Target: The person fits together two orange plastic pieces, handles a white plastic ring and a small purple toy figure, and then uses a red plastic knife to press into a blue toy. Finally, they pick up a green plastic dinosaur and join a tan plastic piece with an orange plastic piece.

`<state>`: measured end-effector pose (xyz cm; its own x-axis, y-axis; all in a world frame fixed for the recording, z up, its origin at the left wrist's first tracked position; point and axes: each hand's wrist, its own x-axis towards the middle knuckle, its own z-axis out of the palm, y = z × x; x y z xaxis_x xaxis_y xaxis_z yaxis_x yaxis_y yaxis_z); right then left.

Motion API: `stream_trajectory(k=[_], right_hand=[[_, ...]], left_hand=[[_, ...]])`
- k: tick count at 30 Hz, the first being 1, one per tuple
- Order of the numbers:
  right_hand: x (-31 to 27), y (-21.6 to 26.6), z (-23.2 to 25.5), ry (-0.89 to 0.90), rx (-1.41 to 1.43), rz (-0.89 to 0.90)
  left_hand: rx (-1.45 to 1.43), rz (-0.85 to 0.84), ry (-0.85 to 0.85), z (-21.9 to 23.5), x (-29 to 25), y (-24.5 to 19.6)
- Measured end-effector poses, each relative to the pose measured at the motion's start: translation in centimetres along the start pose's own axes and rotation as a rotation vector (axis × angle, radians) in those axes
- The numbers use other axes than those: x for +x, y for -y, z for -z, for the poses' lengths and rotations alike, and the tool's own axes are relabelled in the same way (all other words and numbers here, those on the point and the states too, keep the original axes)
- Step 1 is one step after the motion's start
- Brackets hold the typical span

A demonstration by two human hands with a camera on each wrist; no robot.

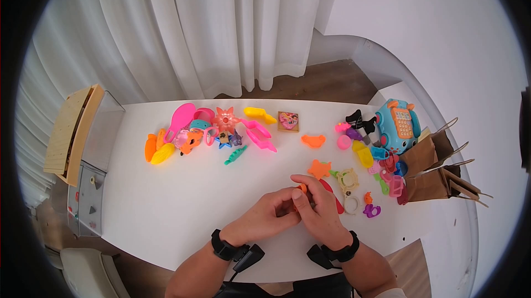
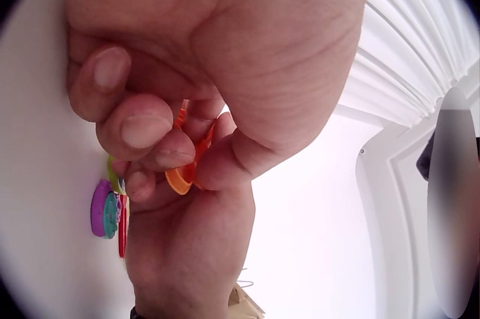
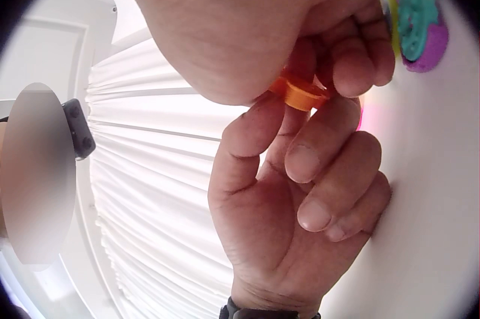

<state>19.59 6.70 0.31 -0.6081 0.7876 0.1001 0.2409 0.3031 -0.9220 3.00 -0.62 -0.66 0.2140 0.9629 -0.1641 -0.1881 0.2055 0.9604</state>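
Both hands meet over the front middle of the white table. The left hand (image 1: 264, 216) and the right hand (image 1: 321, 218) pinch a small orange piece (image 1: 302, 187) between them, mostly hidden by fingers. In the left wrist view the orange piece (image 2: 180, 179) shows between curled fingers and thumb. The right wrist view shows its curved orange band (image 3: 301, 95) held by fingertips of both hands. A red item (image 1: 332, 194) lies behind the right hand, and an orange star-like shape (image 1: 319, 169) lies just beyond the fingers.
Colourful toys, including a pink racket shape (image 1: 180, 119), lie at the back left. At the right stand a blue toy phone (image 1: 397, 125) and brown paper bags (image 1: 427, 184), with small toys beside them. A drawer box (image 1: 88, 201) stands at the left edge.
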Motion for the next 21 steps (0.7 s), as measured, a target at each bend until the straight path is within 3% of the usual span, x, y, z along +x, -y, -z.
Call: stream_trajectory(k=[21], right_hand=[[-0.04, 0.04, 0.02, -0.008, 0.002, 0.011]], left_hand=[[-0.011, -0.019, 0.007, -0.04, 0.04, 0.26]])
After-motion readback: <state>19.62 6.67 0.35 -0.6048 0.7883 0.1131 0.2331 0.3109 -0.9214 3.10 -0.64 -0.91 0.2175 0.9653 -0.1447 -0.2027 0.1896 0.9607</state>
